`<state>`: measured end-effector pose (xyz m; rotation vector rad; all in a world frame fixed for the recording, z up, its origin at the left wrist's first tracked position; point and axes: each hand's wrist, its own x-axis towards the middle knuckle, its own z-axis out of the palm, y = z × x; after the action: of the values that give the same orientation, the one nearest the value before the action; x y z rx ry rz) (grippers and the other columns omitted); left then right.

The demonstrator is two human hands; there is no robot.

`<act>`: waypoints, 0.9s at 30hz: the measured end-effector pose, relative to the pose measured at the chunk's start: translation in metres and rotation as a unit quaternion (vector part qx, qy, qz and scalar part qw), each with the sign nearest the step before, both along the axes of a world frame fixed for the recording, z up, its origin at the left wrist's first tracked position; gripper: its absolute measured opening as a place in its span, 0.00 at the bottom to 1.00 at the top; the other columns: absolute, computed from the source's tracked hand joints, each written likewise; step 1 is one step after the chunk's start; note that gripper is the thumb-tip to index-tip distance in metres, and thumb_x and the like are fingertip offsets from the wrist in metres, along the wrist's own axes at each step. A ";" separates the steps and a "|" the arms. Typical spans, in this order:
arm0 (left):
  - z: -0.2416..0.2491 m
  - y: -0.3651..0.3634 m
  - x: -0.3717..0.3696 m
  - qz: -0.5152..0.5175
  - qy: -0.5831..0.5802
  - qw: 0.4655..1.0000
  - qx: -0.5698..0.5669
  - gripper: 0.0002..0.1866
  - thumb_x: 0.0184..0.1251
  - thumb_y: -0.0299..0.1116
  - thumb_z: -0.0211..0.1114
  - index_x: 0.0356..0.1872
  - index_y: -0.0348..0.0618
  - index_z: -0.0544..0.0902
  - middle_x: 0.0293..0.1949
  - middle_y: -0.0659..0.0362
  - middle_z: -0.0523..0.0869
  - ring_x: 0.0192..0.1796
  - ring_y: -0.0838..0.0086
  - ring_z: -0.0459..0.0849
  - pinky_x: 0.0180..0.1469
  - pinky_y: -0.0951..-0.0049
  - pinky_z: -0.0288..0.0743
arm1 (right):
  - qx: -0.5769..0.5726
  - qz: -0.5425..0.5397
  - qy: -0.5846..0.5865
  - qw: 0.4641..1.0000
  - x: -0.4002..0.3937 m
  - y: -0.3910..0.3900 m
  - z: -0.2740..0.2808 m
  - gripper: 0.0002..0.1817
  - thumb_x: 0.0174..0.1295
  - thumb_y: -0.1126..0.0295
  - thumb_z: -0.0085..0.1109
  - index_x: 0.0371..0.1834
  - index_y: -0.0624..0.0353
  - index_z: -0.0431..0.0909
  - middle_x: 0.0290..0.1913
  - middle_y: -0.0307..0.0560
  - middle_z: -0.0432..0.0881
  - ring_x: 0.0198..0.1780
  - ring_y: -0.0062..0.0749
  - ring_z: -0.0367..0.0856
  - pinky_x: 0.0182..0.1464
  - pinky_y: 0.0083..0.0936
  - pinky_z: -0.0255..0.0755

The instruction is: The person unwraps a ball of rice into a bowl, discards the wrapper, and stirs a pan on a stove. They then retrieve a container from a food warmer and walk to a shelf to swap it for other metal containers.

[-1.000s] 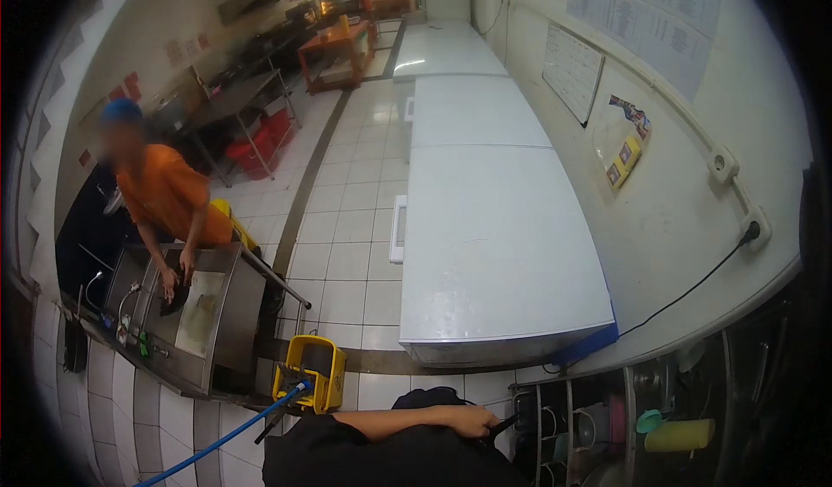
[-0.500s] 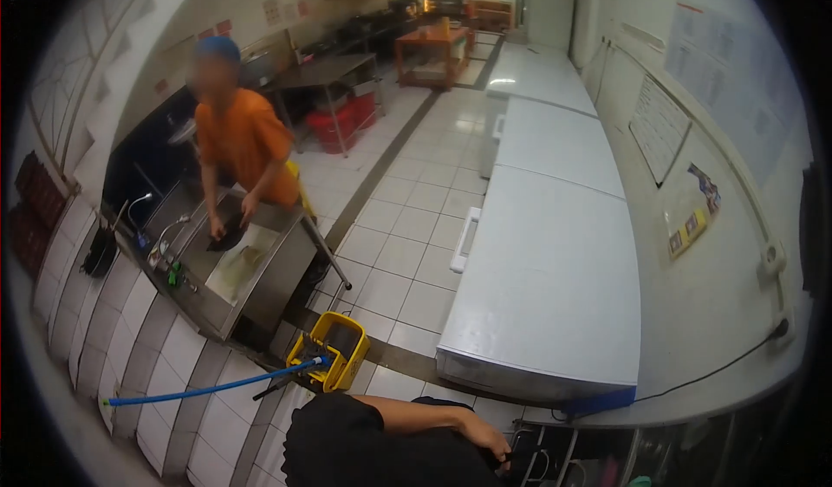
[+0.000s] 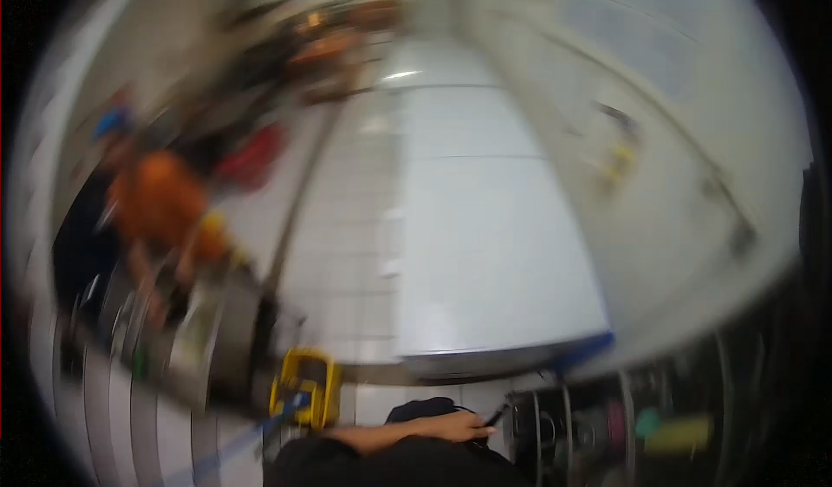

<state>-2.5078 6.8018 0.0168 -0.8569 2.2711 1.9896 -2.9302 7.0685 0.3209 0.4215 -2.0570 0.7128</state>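
Observation:
My left hand (image 3: pixel 468 426) reaches across the front of my body toward the right, at the bottom middle of the view. Its fingers look closed round a short, dark, thin object (image 3: pixel 497 415), too blurred to name. Just right of the hand stands a dark rack with pale metal bars (image 3: pixel 537 439). On it are a pink item (image 3: pixel 616 425), a teal item (image 3: pixel 646 423) and a yellow-green item (image 3: pixel 679 435), all smeared by motion. My right hand is out of view.
White chest freezers (image 3: pixel 494 253) run along the right wall. A yellow mop bucket (image 3: pixel 322 392) with a blue-handled mop (image 3: pixel 225 452) stands front left. A person in orange (image 3: pixel 165 197) works at a metal sink (image 3: pixel 230 340). Tiled steps (image 3: pixel 143 426) lie at lower left.
My view has swung to the right and blurred. The left hand has moved slightly left and up, with the dark thin object now showing beyond its fingers. More of the rack's items show.

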 end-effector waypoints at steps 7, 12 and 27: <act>0.047 -0.002 -0.012 -0.071 0.022 0.967 0.242 0.16 0.73 0.39 0.55 0.47 0.36 0.83 0.44 0.57 0.86 0.48 0.70 0.81 0.55 0.72 0.71 | -0.112 -0.041 -0.051 0.992 0.041 -0.020 0.011 0.20 0.64 0.56 0.62 0.39 0.67 0.82 0.31 0.56 0.83 0.30 0.37 0.78 0.38 0.28 0.71; 0.066 -0.002 -0.016 -0.052 0.043 0.913 0.403 0.11 0.69 0.33 0.60 0.46 0.40 0.82 0.44 0.58 0.86 0.45 0.72 0.81 0.52 0.73 0.71 | -0.152 -0.014 -0.062 0.986 0.040 -0.022 0.016 0.16 0.60 0.60 0.64 0.32 0.66 0.83 0.24 0.51 0.83 0.25 0.36 0.80 0.33 0.30 0.72; 0.017 -0.006 -0.078 -0.285 -0.031 0.921 0.265 0.16 0.76 0.39 0.56 0.41 0.36 0.83 0.40 0.60 0.86 0.46 0.77 0.80 0.55 0.76 0.70 | 0.133 0.014 -0.017 0.991 0.034 -0.011 0.032 0.10 0.57 0.65 0.64 0.35 0.59 0.84 0.31 0.50 0.82 0.36 0.42 0.83 0.38 0.38 0.74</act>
<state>-2.5855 6.7956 0.0340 -0.1729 1.5465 2.0574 -2.8966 7.0572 0.3533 0.5942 -2.1913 0.4652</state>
